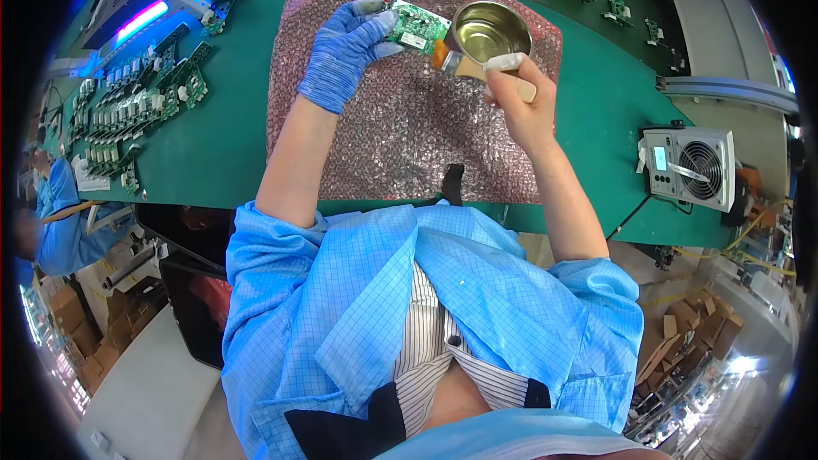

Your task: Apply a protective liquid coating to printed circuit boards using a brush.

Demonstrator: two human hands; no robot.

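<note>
My left hand (345, 51), in a blue striped glove, grips a green circuit board (417, 27) by its left edge. White labels and small parts show on the board. In my right hand (521, 98), which is bare but for a white cover on a fingertip, is a wooden-handled brush (467, 66). Its orange-brown bristles are at the lower right corner of the board; whether they touch it I cannot tell. Just behind the brush stands a round metal bowl (489, 30) with a yellowish liquid in it. Pink bubble wrap (383, 136) lies beneath all of this.
Rows of circuit boards (128, 111) stand on the green table (213, 149) at the left, beside a lit purple-blue lamp (141, 21). A few boards (618, 10) lie on the far right belt. A small fan unit (692, 166) sits at the right. Another person (64, 213) is at far left.
</note>
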